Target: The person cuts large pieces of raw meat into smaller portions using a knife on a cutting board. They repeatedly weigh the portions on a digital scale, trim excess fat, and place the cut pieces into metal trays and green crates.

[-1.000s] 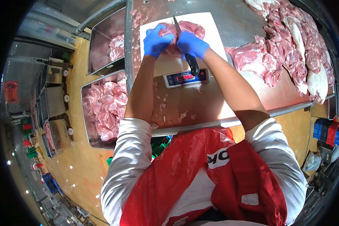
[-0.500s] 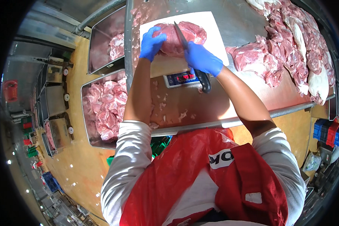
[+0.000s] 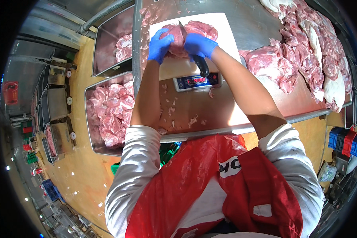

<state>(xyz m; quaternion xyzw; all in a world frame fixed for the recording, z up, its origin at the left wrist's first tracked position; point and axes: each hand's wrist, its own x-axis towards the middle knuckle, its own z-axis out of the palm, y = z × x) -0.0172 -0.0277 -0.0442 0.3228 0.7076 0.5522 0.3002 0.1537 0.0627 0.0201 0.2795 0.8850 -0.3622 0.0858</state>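
Observation:
My left hand [image 3: 160, 45], in a blue glove, grips the left end of a pink piece of meat [image 3: 202, 28] on a white cutting board [image 3: 222, 33]. My right hand [image 3: 198, 46], also gloved in blue, is closed round a black-handled knife [image 3: 203, 66]. The blade points away from me and lies in the meat, dividing it into a left and a right portion. Just below the board is a digital scale [image 3: 198, 81] with a lit red display.
Steel trays of cut meat [image 3: 110, 115] stand at the left. Large pieces of meat [image 3: 273, 65] cover the right of the steel table [image 3: 194, 119]. A pipe [image 3: 99, 18] runs at the upper left; stacked blue and red crates [image 3: 345, 141] are at the lower right.
Since half a second ago the knife and my right hand have moved up and left into the meat, uncovering more of the scale. My left hand stays at the meat's left end.

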